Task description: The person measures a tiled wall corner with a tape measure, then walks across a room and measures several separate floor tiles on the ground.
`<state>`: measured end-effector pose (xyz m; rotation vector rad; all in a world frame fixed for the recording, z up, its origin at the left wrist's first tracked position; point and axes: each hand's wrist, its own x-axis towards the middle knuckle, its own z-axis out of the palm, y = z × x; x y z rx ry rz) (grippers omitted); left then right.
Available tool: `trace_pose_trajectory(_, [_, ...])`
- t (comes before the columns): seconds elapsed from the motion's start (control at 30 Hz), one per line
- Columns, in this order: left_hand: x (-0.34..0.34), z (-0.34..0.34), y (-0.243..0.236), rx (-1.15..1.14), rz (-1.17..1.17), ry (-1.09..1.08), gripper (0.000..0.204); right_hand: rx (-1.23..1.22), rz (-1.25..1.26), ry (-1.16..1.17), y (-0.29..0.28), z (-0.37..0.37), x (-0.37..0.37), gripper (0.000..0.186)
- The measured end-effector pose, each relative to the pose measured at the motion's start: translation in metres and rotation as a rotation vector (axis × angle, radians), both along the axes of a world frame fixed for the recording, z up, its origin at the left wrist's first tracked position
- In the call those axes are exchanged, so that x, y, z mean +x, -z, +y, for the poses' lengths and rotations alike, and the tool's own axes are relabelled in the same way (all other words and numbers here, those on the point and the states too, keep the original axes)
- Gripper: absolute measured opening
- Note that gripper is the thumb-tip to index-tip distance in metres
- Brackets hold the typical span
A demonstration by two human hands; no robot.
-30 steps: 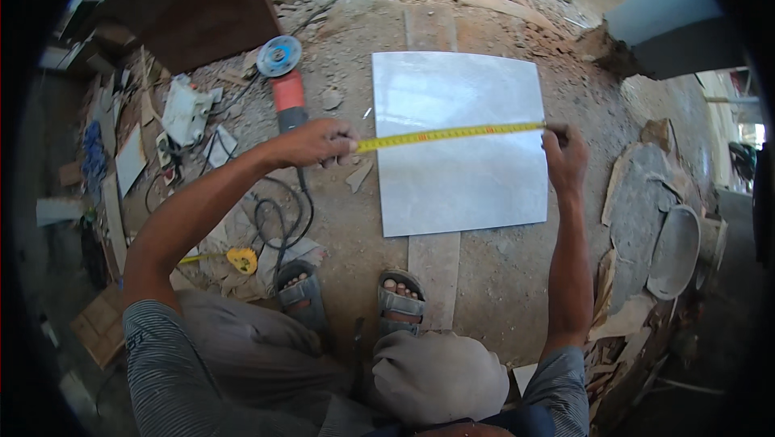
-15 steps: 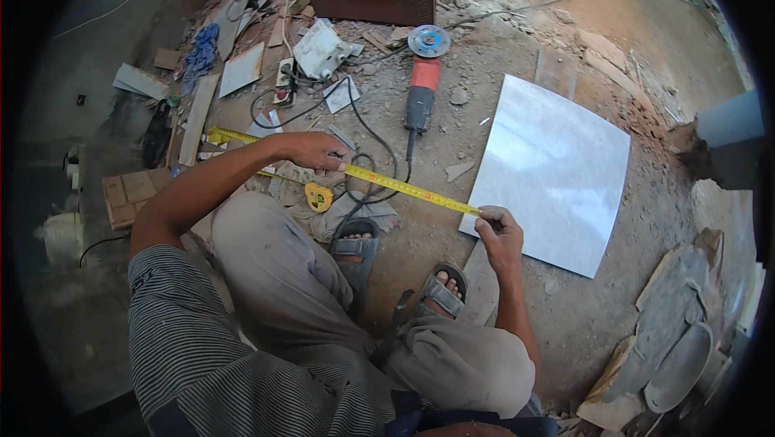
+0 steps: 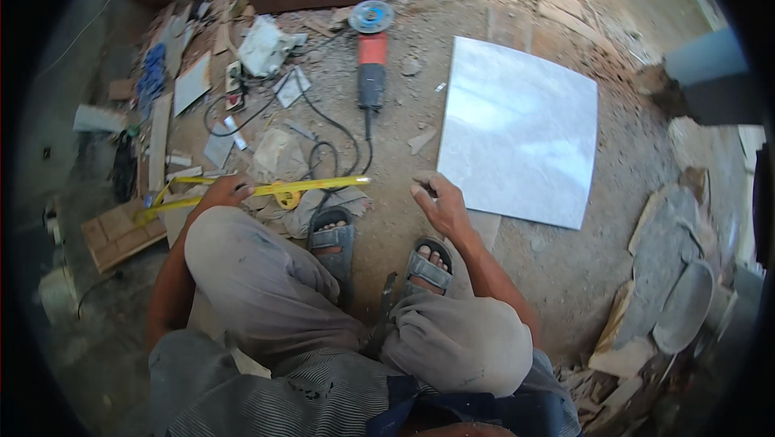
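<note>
My left hand [image 3: 222, 194] is closed around the yellow blade of a tape measure [image 3: 323, 184], beside my left knee. The blade's free end points right, over the ground before my left sandal. More blade loops out left of that hand. A yellow tape case [image 3: 287, 198] lies just beyond the blade, partly hidden by it. My right hand [image 3: 442, 206] hovers near the lower left corner of a glossy pale grey tile [image 3: 521, 134], apart from the blade. Its thumb and forefinger are loosely bent and apart, and nothing shows between them.
An angle grinder [image 3: 372, 66] with a red and black body lies ahead, its cord [image 3: 335, 126] curling back toward my left foot. Rubble, boards and a blue cloth [image 3: 152, 72] are at left. A power strip [image 3: 234, 86] lies there. Mortar-crusted pieces [image 3: 674, 276] lie at right.
My right hand has let go of the blade's end, which was at the tile's corner. The left hand has drawn back toward my knee with the tape. My view has shifted right.
</note>
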<state>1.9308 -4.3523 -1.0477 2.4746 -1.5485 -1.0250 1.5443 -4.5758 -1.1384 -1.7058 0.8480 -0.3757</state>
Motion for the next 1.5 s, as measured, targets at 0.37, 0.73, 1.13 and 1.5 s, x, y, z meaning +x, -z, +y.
trace_pose_trajectory(0.37, [0.131,0.076,0.074,0.095,-0.55,-0.087,0.019,0.166,0.371,0.695,0.019,-0.038,-0.195,0.031])
trace_pose_trajectory(0.73, [-0.01,-0.139,-0.002,-0.146,0.145,0.01,0.035,-0.448,0.669,0.889,0.051,-0.073,-0.265,0.045])
trace_pose_trajectory(1.13, [-0.261,-0.277,0.162,-0.145,0.453,-0.291,0.042,-0.367,0.744,0.825,0.078,-0.116,-0.269,0.053])
trace_pose_trajectory(1.5, [-0.285,-0.25,0.18,-0.383,0.639,-0.57,0.034,-0.373,0.826,0.847,0.077,-0.141,-0.266,0.047])
